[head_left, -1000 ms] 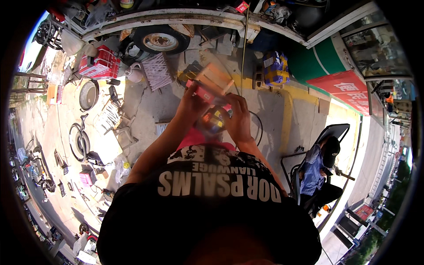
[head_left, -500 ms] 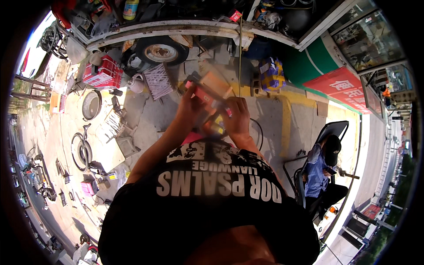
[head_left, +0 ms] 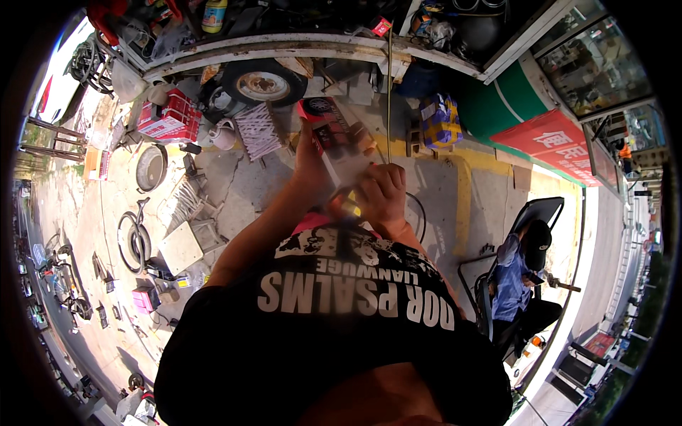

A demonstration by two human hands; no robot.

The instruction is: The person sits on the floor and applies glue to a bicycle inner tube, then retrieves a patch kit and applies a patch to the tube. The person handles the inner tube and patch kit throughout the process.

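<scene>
The right hand [head_left: 382, 195] curls near the shirt [head_left: 359, 287]; whether it grips anything, I cannot tell. Beyond, the left hand [head_left: 307, 157] grasps the box [head_left: 327, 126] by its left edge, above the ground [head_left: 432, 186]. Firm, uncrushing pressure should steady it.

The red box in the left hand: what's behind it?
Concrete ground shows past the red box; what lies directly behind it and the left hand is covered.

Left hand [head_left: 310, 157] extends past right hand [head_left: 383, 202], whose fingers [head_left: 392, 175] curl.
</scene>
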